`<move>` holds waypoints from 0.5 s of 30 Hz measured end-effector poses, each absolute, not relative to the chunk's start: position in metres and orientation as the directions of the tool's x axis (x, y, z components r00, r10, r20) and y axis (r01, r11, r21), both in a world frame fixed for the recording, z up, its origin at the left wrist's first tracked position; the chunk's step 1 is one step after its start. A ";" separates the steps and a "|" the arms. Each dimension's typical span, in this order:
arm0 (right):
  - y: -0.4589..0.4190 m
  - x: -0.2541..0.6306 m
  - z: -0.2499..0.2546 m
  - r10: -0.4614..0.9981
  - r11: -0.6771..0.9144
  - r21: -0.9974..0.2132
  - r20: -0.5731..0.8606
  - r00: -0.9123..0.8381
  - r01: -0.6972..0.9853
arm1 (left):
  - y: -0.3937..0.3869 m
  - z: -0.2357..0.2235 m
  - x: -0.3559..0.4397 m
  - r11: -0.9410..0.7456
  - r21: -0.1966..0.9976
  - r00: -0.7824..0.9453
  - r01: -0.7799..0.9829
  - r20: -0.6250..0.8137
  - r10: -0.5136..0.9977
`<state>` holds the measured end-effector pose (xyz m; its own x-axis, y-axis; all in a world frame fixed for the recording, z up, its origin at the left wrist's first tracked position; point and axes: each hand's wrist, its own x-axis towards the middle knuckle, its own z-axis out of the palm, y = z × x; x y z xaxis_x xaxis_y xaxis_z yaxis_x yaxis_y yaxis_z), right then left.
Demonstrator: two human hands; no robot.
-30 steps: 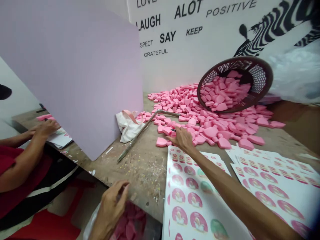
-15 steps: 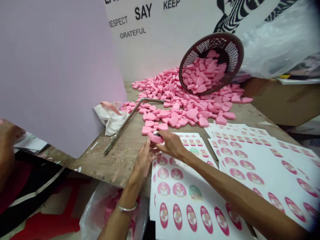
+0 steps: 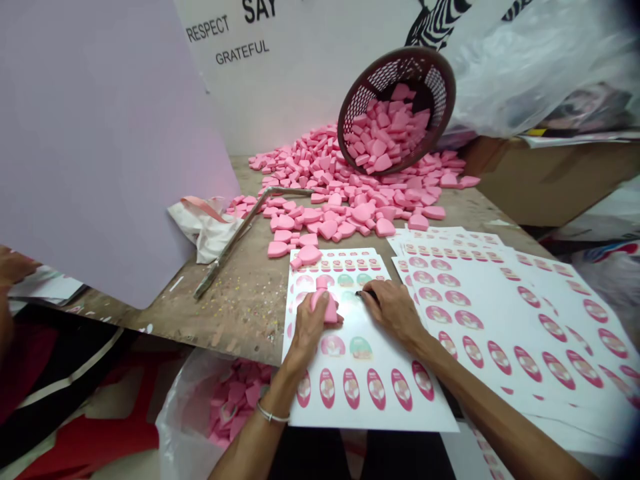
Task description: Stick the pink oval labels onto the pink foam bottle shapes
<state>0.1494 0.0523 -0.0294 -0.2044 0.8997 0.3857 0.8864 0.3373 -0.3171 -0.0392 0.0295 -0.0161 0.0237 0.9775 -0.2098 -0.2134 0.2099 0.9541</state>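
Note:
My left hand (image 3: 311,321) is closed around a small pink bottle-shaped piece (image 3: 324,303), its narrow neck pointing away from me. Under both hands lies a white sticker sheet (image 3: 377,413) printed with pink oval and half-round labels and a few green ones. My right hand (image 3: 393,307) rests on the sheet by a green label. Its fingers pinch a small dark-tipped thing (image 3: 359,293), too small to name. Another pink bottle piece (image 3: 307,255) lies across the sheet's far edge.
Pink pieces (image 3: 350,193) spread over the table from a tipped brown basket (image 3: 345,120). A bent metal bar (image 3: 227,253) and a white cloth bag (image 3: 203,233) lie left. More sticker sheets (image 3: 490,293) fan out right. A plastic bag (image 3: 175,427) of pink pieces hangs below. Someone's hand (image 3: 15,267) shows far left.
My hands have parted: the left has come nearer with the pink bottle-shaped piece, while the right has moved down onto the sticker sheet. The view has shifted slightly.

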 end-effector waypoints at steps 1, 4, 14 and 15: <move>0.049 0.148 -0.028 0.898 0.335 -0.325 0.395 -0.195 0.884 | 0.031 -0.015 -0.040 0.198 0.959 0.021 -0.201 -0.198 0.980; 0.027 0.147 -0.018 0.882 0.356 -0.355 0.434 -0.184 0.864 | 0.023 -0.006 -0.044 0.203 0.964 0.052 -0.172 -0.197 0.979; -0.037 0.141 -0.028 0.872 0.326 -0.233 0.449 -0.195 0.916 | -0.043 0.002 -0.036 0.333 0.941 0.161 -0.053 -0.321 0.933; -0.037 0.141 -0.030 0.873 0.327 -0.232 0.446 -0.199 0.916 | -0.044 -0.001 -0.036 0.316 0.947 0.158 -0.052 -0.304 0.939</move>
<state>0.1411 -0.0371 -0.0296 -0.1988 0.8728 0.4457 0.9162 0.3269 -0.2315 -0.0356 -0.0440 -0.0010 0.1581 0.9393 -0.3044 -0.0517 0.3158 0.9474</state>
